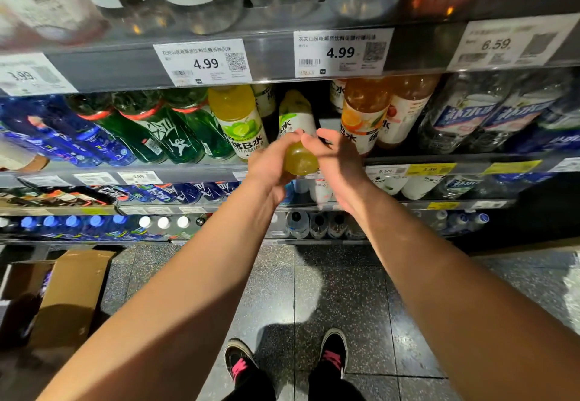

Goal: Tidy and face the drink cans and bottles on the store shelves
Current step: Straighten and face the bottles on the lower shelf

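Both hands hold one yellow-green bottle [298,137] at the middle shelf [439,159]: left hand [271,163] wraps its base, right hand [335,156] apparently grips its side. Its label faces sideways. Neighbouring rows look faced; this slot remains unfinished.

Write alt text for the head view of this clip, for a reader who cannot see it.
Both hands hold a yellow-green vitamin drink bottle at the front of a store shelf, the left hand gripping its base and the right hand against its side. Green, blue, orange and clear bottles fill the rows around it, under 4.99 price tags.
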The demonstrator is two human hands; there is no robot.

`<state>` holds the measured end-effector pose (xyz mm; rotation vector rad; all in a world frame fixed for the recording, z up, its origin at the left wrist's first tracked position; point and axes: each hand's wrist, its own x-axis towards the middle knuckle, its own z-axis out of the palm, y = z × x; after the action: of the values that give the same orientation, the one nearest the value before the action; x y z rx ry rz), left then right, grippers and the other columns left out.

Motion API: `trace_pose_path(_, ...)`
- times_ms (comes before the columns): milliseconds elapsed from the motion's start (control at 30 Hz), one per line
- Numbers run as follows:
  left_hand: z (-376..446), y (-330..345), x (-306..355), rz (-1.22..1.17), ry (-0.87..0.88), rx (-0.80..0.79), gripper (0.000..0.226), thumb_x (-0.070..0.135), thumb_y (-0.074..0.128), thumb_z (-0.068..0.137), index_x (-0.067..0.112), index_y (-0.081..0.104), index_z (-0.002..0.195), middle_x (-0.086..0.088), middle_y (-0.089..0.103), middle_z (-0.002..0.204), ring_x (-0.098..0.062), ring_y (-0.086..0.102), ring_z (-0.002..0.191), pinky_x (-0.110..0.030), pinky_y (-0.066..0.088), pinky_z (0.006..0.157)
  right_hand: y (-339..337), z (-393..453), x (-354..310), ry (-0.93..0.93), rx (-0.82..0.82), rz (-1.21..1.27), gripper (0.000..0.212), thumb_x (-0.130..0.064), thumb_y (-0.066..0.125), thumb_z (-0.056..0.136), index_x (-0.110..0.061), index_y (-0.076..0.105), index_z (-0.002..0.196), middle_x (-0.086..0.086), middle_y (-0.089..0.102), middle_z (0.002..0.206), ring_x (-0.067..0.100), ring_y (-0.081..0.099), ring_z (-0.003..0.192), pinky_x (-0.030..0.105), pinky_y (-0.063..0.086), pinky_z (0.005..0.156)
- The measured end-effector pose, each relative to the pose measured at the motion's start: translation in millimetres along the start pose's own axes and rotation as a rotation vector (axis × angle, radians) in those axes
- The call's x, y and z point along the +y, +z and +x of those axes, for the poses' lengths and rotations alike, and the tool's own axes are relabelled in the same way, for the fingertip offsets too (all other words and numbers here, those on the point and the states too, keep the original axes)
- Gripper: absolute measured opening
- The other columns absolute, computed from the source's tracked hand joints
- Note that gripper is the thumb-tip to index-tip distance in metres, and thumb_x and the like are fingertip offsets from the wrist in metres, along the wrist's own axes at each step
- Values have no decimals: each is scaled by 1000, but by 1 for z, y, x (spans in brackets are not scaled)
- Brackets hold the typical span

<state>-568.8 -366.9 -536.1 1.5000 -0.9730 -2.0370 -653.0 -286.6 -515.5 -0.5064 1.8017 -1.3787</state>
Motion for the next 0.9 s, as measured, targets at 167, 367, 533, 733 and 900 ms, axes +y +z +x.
trace_pose_path(167, -3, -12, 2, 84, 86, -154, 37, 21, 81, 59, 1, 68, 87, -15, 67, 83, -20, 62, 66, -32, 56, 68, -6, -1, 11, -33, -120, 154, 55, -2, 67, 86, -4, 49, 138, 3, 65, 122, 2, 63, 101, 9, 49, 79)
trace_pose_path(367, 0, -5, 3, 331, 405, 14, 46, 3, 86, 73, 1, 63, 113, -9, 73, 99, -9, 68, 78, -18, 55, 66, -8, 9, 17, -179, -216, 127, 66, 22, 58, 80, -8, 45, 138, 2, 63, 126, 2, 65, 108, 21, 53, 89)
trace_pose_path(533, 14, -6, -8, 395, 583, 33, 64, -2, 87, 67, 5, 54, 121, -3, 68, 109, -1, 66, 94, -16, 51, 85, 9, 27, 32, -276, -96, 53, 72, 29, 52, 75, -4, 41, 139, -4, 57, 124, -7, 59, 109, 22, 48, 99)
trace_pose_path(733, 20, 6, -17, 546, 641, 280, 61, 20, 88, 65, 11, 62, 119, -1, 74, 106, -17, 69, 96, -37, 56, 89, 17, 39, 41, -269, -80, -64, 82, 19, 40, 72, -20, 43, 144, -25, 57, 107, -8, 60, 101, 31, 49, 100)
trace_pose_path(900, 21, 19, -11, 567, 642, 351, 55, 9, 85, 71, 5, 58, 118, -5, 70, 104, -15, 62, 84, -21, 50, 79, 12, 48, 26, -115, -86, 59, 39, -35, 52, 86, -24, 53, 123, 0, 62, 108, 15, 62, 96, 37, 50, 96)
